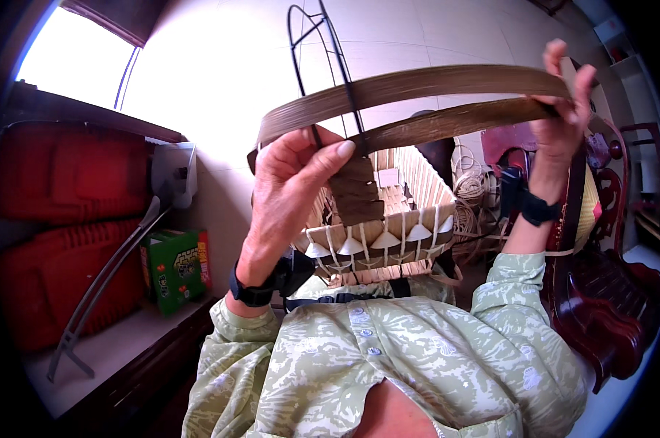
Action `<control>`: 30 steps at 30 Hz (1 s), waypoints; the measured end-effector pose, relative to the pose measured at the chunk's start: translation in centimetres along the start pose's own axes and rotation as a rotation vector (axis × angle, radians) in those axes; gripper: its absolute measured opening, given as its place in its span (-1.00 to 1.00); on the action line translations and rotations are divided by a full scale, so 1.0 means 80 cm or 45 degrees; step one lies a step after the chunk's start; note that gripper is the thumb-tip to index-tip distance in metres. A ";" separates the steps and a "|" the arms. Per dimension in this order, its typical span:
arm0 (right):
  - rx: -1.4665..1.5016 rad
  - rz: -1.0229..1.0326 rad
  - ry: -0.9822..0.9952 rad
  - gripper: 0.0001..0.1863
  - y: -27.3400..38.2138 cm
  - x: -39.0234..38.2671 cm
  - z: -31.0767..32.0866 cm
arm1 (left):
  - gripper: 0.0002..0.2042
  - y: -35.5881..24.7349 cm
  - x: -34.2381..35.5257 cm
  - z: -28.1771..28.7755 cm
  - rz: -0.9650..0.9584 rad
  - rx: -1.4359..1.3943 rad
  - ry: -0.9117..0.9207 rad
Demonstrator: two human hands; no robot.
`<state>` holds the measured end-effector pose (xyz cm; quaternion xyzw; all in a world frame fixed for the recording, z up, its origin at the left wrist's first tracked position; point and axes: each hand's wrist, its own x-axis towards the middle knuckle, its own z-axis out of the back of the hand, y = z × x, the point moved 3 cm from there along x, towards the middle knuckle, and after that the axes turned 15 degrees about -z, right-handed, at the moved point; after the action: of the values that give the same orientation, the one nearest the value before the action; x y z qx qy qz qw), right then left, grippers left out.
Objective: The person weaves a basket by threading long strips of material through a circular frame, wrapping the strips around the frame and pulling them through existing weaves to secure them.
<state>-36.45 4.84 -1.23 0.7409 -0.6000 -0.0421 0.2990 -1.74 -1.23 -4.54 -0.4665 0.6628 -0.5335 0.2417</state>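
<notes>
While the left hand (290, 175) pinches the flat brown bamboo strip (417, 84) above the woven basket (388, 233), the right hand (563, 109) grips its far end; black wire frame (330, 44) arches overhead.

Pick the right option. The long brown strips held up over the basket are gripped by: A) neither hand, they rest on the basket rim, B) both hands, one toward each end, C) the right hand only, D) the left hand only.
B: the left hand pinches the strips near their left end, the right hand holds their far right end, and they arch above the basket.
</notes>
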 end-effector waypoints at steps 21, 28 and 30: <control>-2.039 -0.170 -0.365 -0.59 -0.114 0.093 -0.049 | -0.92 -0.006 -0.009 -0.009 -0.043 0.186 0.019; -1.567 -0.524 -0.548 -0.78 -0.125 0.084 -0.028 | -0.91 -0.003 0.000 0.005 -0.033 0.164 0.133; -1.472 -0.346 -0.772 -0.79 -0.075 0.036 0.007 | -0.90 0.000 0.002 0.002 -0.049 0.097 0.130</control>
<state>-30.71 2.61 -3.84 0.4858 -0.4396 -0.6007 0.4582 -1.70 -1.48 -4.58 -0.4418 0.6444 -0.5861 0.2147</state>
